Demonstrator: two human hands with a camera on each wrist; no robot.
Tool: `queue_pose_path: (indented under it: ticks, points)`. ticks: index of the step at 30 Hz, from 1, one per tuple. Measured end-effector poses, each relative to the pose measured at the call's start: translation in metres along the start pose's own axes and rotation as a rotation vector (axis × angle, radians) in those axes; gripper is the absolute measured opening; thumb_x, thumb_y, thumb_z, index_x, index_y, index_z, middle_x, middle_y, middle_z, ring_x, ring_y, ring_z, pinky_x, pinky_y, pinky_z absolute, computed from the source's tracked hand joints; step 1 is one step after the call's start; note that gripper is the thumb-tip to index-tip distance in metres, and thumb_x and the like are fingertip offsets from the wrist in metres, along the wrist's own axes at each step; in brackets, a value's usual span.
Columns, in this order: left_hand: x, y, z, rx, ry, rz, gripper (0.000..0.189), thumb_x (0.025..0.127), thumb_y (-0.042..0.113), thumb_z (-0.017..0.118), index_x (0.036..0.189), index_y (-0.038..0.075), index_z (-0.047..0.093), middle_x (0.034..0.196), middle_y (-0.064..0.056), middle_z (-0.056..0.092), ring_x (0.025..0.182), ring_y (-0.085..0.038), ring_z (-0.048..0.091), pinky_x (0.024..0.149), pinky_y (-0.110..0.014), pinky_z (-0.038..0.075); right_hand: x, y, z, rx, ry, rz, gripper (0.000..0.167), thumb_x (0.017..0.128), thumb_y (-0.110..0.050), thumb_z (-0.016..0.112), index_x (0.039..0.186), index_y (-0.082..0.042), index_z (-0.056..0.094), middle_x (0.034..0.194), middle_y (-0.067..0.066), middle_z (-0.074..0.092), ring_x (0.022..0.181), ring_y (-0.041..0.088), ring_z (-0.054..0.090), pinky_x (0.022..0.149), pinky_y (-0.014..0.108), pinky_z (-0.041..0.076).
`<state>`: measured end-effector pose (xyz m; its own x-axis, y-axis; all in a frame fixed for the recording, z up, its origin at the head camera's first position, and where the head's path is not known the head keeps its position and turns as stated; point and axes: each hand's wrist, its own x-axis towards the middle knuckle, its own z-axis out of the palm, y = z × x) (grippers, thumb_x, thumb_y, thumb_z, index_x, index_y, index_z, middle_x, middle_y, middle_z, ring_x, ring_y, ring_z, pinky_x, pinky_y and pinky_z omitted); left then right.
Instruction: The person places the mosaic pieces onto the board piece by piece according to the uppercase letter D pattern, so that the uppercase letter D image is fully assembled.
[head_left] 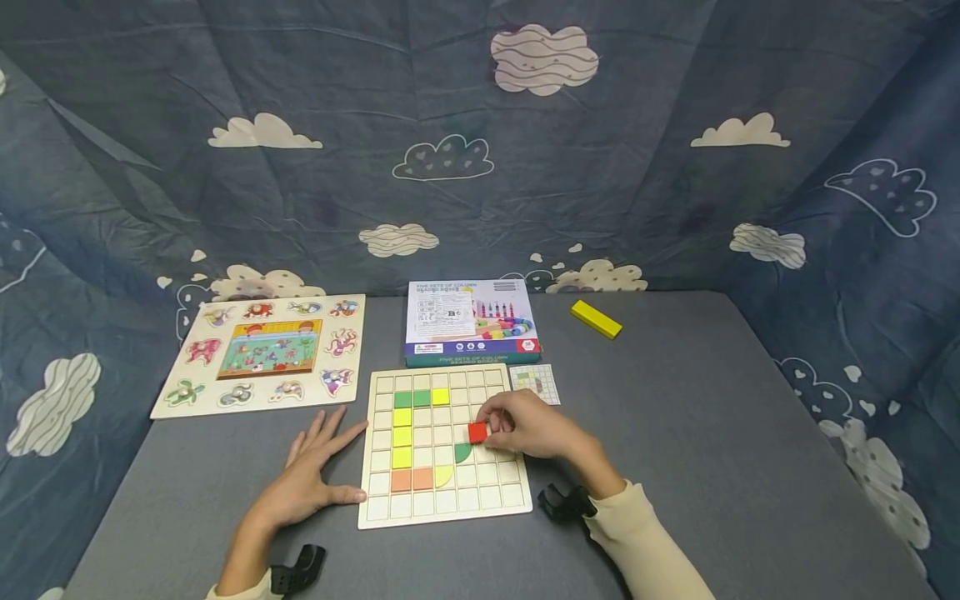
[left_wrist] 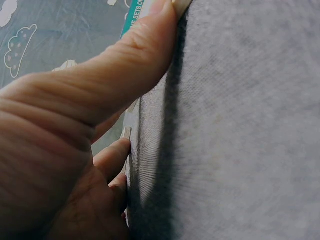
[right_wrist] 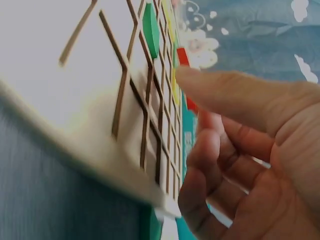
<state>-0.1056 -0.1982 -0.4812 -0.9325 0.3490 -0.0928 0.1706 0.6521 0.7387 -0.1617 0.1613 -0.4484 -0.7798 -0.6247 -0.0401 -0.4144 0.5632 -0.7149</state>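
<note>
A square wooden grid board lies on the grey table in front of the person. Green, yellow and orange square tiles form a bent line on its left part, with a yellow rounded tile and a green rounded tile to their right. Between thumb and fingers, the right hand pinches a red square tile over the board, just above the green rounded tile. The left hand lies with spread fingers at the board's left edge, its thumb and index fingertip touching that edge.
Behind the board stands a flat printed box. A small pattern card lies by the board's upper right corner. To the left is a sea-animal puzzle board; a yellow block lies at the back right. A cloud-patterned cloth hangs behind.
</note>
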Motion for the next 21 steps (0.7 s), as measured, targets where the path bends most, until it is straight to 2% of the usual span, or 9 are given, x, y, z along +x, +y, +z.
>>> queue_pose_path:
  ticks: [12,21]
  points:
    - [-0.001,0.001,0.0,0.009,0.005,0.002,0.099,0.067,0.041,0.089,0.152,0.015,0.045,0.166,-0.025,0.012,0.151,-0.053,-0.007,0.113,-0.072,-0.006,0.013,-0.013,0.018,-0.187,0.085,0.081,0.018,0.084,-0.011,0.078,0.101,-0.009,0.073,0.067,-0.009,0.051,0.065,0.005,0.047,0.061,0.021,0.039]
    - [-0.001,0.002,-0.001,0.003,-0.009,-0.006,0.099,0.067,0.041,0.089,0.152,0.015,0.045,0.166,-0.026,0.012,0.151,-0.053,-0.007,0.113,-0.073,-0.006,0.013,-0.014,0.02,-0.201,0.075,0.076,0.019,0.086,-0.013,0.078,0.104,-0.009,0.075,0.068,-0.008,0.053,0.062,0.005,0.046,0.058,0.02,0.036]
